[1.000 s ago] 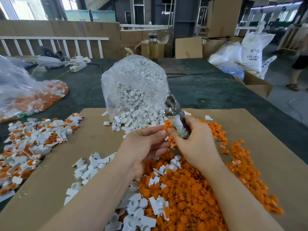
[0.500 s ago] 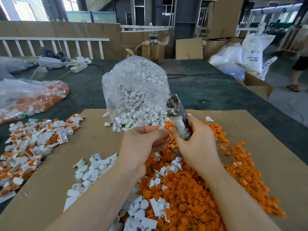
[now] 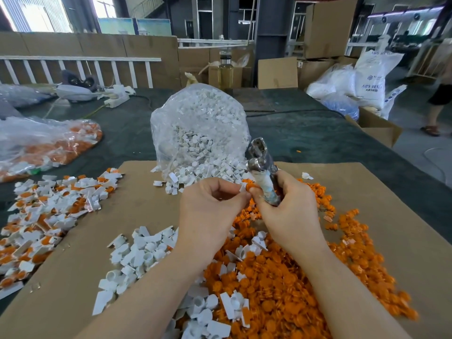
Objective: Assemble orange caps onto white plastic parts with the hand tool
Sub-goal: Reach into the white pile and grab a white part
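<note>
The orange cap point(image 3: 250, 187) sits pinched between the fingertips of both hands, just in front of the hand tool's wrapped handle, with a sliver of a white plastic part point(image 3: 242, 188) touching it on the left; both are tiny and largely hidden by fingers, so how far they are mated cannot be told. These look like light, stiff moulded pieces, likely smooth and quick to slip or flick away, so a fingertip pinch on the rim of the cap and on the flat tab of the white part seems the best hold. The left hand point(image 3: 211, 209) has its fingers curled, thumb and forefinger nipping the white part. The right hand point(image 3: 287, 209) is wrapped around the hand tool point(image 3: 265, 173), metal head pointing up and away, while its thumb tip helps steady the cap; the tool looks rigid and much heavier than the parts. Below lies the loose orange caps pile point(image 3: 281, 277), with white parts point(image 3: 144, 255) scattered beside it on the cardboard sheet point(image 3: 73, 277) covering the desk point(image 3: 305, 133). Finished pieces point(image 3: 46, 211) lie to the left, and a clear bag of white parts point(image 3: 199, 133) stands behind.
</note>
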A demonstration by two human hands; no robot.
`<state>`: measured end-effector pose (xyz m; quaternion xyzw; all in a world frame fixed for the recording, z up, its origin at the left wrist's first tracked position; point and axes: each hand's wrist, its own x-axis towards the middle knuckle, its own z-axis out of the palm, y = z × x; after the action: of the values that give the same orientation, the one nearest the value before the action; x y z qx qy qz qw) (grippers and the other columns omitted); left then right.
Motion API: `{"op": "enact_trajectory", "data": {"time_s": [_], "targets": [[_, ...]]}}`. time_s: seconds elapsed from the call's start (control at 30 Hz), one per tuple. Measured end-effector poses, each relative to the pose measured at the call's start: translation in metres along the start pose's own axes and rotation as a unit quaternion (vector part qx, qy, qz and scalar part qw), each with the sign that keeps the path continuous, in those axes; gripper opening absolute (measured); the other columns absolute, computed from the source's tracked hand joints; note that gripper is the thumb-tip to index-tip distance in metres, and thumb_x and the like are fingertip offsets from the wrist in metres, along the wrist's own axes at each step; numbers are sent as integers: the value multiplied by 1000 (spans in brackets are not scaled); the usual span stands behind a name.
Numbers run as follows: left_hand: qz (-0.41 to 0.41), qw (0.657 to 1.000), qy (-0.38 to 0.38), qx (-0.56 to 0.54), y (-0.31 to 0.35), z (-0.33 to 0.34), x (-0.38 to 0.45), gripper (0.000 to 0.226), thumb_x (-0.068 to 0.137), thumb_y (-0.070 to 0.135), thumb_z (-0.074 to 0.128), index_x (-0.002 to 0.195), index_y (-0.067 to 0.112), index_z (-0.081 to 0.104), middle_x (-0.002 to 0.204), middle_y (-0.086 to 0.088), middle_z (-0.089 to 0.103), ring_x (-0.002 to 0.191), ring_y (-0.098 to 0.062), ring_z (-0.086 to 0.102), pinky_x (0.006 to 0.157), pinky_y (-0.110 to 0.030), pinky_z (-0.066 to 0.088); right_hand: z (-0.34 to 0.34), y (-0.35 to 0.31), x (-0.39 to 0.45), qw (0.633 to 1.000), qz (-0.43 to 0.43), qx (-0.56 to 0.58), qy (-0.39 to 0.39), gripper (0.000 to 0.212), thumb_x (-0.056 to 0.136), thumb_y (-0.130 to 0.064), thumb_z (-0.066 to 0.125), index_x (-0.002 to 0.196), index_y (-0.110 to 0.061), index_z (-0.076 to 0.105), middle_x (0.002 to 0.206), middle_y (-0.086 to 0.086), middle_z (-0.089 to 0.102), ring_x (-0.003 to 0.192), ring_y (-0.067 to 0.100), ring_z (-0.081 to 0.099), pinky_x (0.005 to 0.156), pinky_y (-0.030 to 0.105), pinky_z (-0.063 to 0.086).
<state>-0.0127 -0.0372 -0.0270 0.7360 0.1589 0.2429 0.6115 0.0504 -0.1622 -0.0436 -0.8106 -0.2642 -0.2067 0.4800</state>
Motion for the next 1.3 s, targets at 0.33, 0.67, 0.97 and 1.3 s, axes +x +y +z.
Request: {"op": "enact_trajectory", "data": {"time_s": [0.33,0.67,0.97,1.3], "targets": [[-5,1000,-4,13,1,1,0,9,75,17,82,73,22,74,66,3,73,65,-17,70,61,-30,57,-3,-1,3,998,22,-27,-44,10,84,-28,72,85,-27,62,69,-15,60,67,4,58,55,20,45],[-7,999,33,16,-5,-2,9,12,81,22,79,77,23,68,65,7,72,66,-12,71,65,-26,57,-20,2,9,976,76,53,-196,13,88,-20,68,100,-17,65,84,0,71,70,14,70,65,38,59],[14,995,5,-100,-1,-5,10,10,84,8,74,80,15,68,71,-2,73,68,-11,71,62,-13,52,-33,7,13,943,80,24,-323,13,87,-25,70,94,-33,63,87,-15,69,80,3,66,75,31,54],[8,990,-22,-140,0,-6,9,9,85,2,72,82,10,68,72,-4,73,68,-13,71,62,-14,53,-33,6,11,946,55,-21,-320,7,89,-20,64,89,-26,62,73,-8,63,63,4,56,55,22,42]]}}
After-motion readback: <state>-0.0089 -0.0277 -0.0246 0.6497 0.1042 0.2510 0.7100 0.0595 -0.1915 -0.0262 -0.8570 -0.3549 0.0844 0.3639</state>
